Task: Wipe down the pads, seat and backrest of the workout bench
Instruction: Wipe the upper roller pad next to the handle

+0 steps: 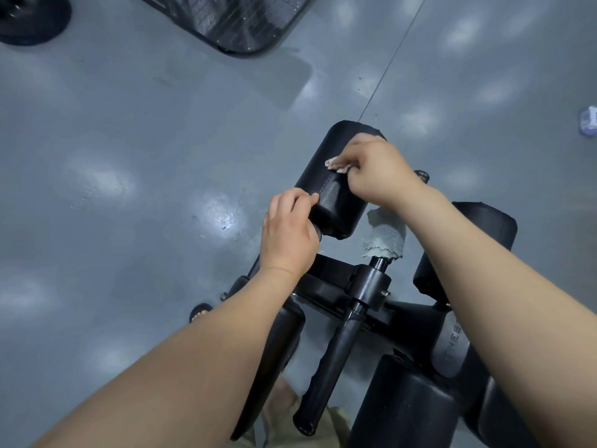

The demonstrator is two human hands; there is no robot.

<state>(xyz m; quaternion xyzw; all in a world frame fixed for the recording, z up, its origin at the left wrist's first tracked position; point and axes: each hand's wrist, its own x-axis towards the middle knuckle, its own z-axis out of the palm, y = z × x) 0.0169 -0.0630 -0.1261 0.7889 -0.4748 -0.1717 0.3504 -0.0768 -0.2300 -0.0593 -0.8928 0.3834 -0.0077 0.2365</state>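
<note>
the right hand (374,169) is curled around a grey cloth (384,236), pressing it on top of the black roller pad (336,189) at the far end of the workout bench (368,286); the loose cloth hangs below the wrist. the left hand (289,234) grips the pad's near end, thumb on its stitched seam. a second pad (484,227) sits to the right, above the grey floor (129,140).

Single view, head-worn wide-angle camera. It looks steeply down and slightly forward. The left hand (289,234) and right hand (378,171) reach in from the lower corners and meet at a black pad (332,195) just right of frame centre, close below the lens; grey floor (129,124) fills the upper frame.
</note>
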